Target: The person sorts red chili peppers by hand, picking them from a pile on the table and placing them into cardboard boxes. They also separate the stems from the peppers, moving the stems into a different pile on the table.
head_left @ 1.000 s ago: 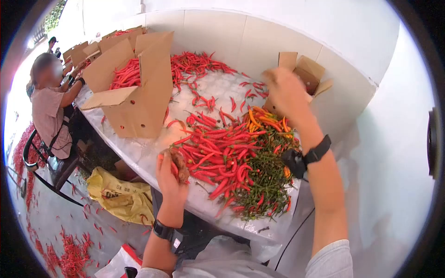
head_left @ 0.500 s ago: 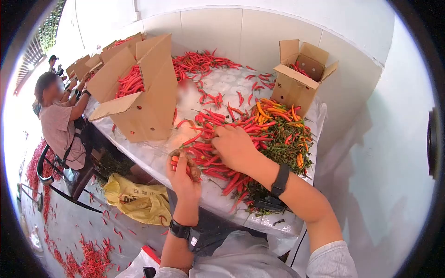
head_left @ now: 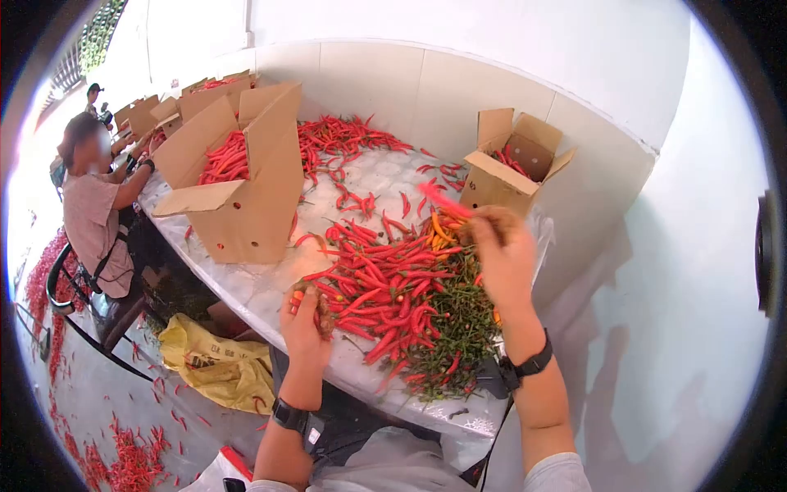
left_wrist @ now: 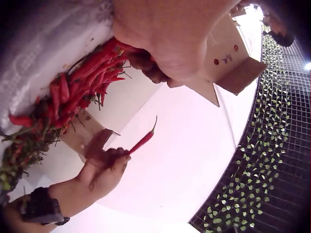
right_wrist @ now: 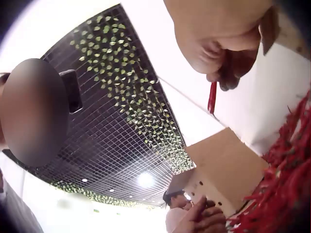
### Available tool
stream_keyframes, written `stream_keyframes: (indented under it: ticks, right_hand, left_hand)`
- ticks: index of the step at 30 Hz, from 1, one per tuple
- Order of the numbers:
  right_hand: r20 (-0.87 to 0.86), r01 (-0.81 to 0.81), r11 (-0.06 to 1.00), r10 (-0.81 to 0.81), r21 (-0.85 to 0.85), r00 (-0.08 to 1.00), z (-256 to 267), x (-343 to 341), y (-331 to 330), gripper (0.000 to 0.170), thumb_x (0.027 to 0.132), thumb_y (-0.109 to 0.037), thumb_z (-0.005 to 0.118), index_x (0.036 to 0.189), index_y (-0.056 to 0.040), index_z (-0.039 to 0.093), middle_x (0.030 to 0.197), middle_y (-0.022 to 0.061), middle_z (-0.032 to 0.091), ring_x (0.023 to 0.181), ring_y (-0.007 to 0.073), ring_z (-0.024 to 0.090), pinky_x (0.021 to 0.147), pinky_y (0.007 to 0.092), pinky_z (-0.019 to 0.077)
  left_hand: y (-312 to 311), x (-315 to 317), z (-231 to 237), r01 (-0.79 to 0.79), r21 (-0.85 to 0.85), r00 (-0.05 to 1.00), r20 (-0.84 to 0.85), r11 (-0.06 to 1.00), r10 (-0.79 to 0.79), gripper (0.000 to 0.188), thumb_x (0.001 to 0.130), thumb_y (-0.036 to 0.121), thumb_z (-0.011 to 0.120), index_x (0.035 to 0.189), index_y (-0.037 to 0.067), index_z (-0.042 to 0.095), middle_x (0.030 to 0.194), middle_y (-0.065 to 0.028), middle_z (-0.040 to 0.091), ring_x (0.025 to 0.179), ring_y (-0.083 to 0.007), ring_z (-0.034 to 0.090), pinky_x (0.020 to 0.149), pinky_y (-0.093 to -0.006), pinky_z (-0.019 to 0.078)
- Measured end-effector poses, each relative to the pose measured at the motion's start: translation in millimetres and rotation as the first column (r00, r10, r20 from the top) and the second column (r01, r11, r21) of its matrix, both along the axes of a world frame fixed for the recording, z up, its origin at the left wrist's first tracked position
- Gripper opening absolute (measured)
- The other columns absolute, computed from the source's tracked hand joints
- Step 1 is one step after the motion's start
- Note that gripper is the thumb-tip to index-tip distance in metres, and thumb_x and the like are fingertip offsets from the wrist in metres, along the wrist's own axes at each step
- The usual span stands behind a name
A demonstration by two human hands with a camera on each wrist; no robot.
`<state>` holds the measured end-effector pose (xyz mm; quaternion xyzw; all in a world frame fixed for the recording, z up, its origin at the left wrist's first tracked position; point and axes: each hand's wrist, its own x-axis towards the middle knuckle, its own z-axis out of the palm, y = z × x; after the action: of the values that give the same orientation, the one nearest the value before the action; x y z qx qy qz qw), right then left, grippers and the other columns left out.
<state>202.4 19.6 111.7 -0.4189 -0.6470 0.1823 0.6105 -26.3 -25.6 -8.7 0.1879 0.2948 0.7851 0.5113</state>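
The left hand (head_left: 308, 332) is at the near edge of the tabletop (head_left: 373, 168), fingers curled in a grip, its forearm (head_left: 283, 455) reaching up from below that edge. The right hand (head_left: 504, 258) (slightly blurred in the head view) is held above the tabletop's right part, thumb and fingers pinched together, its forearm (head_left: 545, 418) extended.
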Motion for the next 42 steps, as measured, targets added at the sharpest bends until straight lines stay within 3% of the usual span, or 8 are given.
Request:
stream_keyframes:
  ticks: [3, 7, 16, 18, 22, 28, 36, 42]
  right_hand:
    - [-0.172, 0.253, 0.906, -0.204, 0.340, 0.964, 27.0, 27.7, -18.3, 0.012, 0.087, -0.006, 0.059, 0.096, 0.0001, 0.057, 0.085, 0.0069, 0.062, 0.076, 0.0124, 0.059, 0.069, 0.0244, 0.0482]
    - [-0.398, 0.594, 0.423, -0.466, 0.684, 0.790, 77.6, 40.6, -64.2, 0.014, 0.088, -0.004, 0.056, 0.097, 0.0062, 0.055, 0.082, 0.0114, 0.062, 0.072, 0.0166, 0.060, 0.062, 0.0252, 0.0482]
    - [-0.350, 0.448, -0.046, -0.697, 0.893, 0.626, 104.3, 77.1, -33.6, 0.009, 0.086, -0.001, 0.055, 0.091, 0.0068, 0.058, 0.086, 0.0151, 0.062, 0.072, 0.0191, 0.061, 0.058, 0.0268, 0.0487]
    - [-0.364, 0.600, 0.268, -0.590, 0.753, 0.720, 101.0, 62.9, 14.2, 0.010, 0.085, -0.010, 0.059, 0.089, -0.0012, 0.063, 0.085, 0.0104, 0.063, 0.071, 0.0214, 0.061, 0.064, 0.0298, 0.0492]
    - [0.591, 0.503, 0.731, -0.676, 0.461, 0.440, 54.1, 83.9, 98.5, 0.019, 0.080, -0.026, 0.060, 0.080, -0.0067, 0.065, 0.083, 0.0136, 0.062, 0.080, 0.0346, 0.058, 0.070, 0.0436, 0.0455]
    - [0.691, 0.037, 0.977, -0.176, 0.210, 0.701, 7.0, 5.9, 71.9, 0.019, 0.077, -0.019, 0.064, 0.089, -0.0046, 0.064, 0.085, 0.0148, 0.060, 0.086, 0.0305, 0.058, 0.076, 0.0400, 0.0458]
    - [0.827, -0.199, 0.971, 0.219, -0.133, 0.518, -56.0, -37.5, 78.9, 0.020, 0.076, -0.017, 0.064, 0.092, -0.0040, 0.064, 0.087, 0.0150, 0.062, 0.085, 0.0321, 0.058, 0.076, 0.0383, 0.0463]
    - [0.534, -0.213, 0.957, 0.287, -0.196, 0.795, -35.4, -17.5, 44.4, 0.020, 0.083, -0.014, 0.059, 0.097, -0.0005, 0.063, 0.087, 0.0134, 0.066, 0.081, 0.0227, 0.063, 0.073, 0.0320, 0.0483]
  left_hand:
    - [-2.0, 1.1, 3.6, -0.002, -0.002, 1.000, -0.025, 1.000, 0.002, 0.006, 0.088, 0.009, 0.055, 0.093, 0.008, 0.051, 0.066, -0.0006, 0.052, 0.043, -0.0067, 0.042, 0.035, -0.0209, 0.0308]
    - [-0.9, -0.6, -0.1, 0.010, -0.017, 1.000, -0.010, 1.000, -0.010, 0.007, 0.088, 0.010, 0.056, 0.093, 0.008, 0.051, 0.066, -0.0002, 0.052, 0.044, -0.0064, 0.042, 0.035, -0.0205, 0.0305]
    - [-0.1, 0.0, 2.4, -0.019, -0.031, 0.999, -0.033, 0.999, 0.018, 0.007, 0.088, 0.011, 0.056, 0.093, 0.008, 0.051, 0.066, -0.0006, 0.051, 0.043, -0.0073, 0.041, 0.035, -0.0207, 0.0303]
    - [-1.7, 0.2, 3.3, -0.007, -0.024, 0.999, -0.036, 1.000, 0.007, 0.007, 0.088, 0.011, 0.056, 0.093, 0.008, 0.051, 0.065, -0.0006, 0.051, 0.043, -0.0075, 0.041, 0.035, -0.0209, 0.0302]
    - [-0.3, -0.1, 4.3, -0.007, -0.023, 0.999, -0.046, 1.000, 0.006, 0.005, 0.089, 0.012, 0.054, 0.090, 0.008, 0.050, 0.063, -0.0005, 0.049, 0.042, -0.0073, 0.040, 0.035, -0.0209, 0.0301]
    - [-2.6, 0.0, 0.9, -0.001, -0.014, 1.000, -0.001, 1.000, 0.001, 0.004, 0.089, 0.009, 0.054, 0.091, 0.007, 0.051, 0.064, -0.0007, 0.050, 0.042, -0.0073, 0.040, 0.035, -0.0211, 0.0300]
    - [-2.6, -1.1, 3.6, 0.002, 0.002, 1.000, 0.004, 1.000, -0.002, 0.007, 0.089, 0.010, 0.053, 0.084, 0.010, 0.048, 0.060, -0.0002, 0.047, 0.040, -0.0069, 0.038, 0.033, -0.0205, 0.0293]
    - [-2.2, -0.4, 6.2, -0.002, -0.034, 1.000, -0.003, 0.999, 0.002, 0.007, 0.090, 0.011, 0.052, 0.084, 0.010, 0.048, 0.061, 0.0003, 0.048, 0.040, -0.0063, 0.039, 0.034, -0.0201, 0.0302]
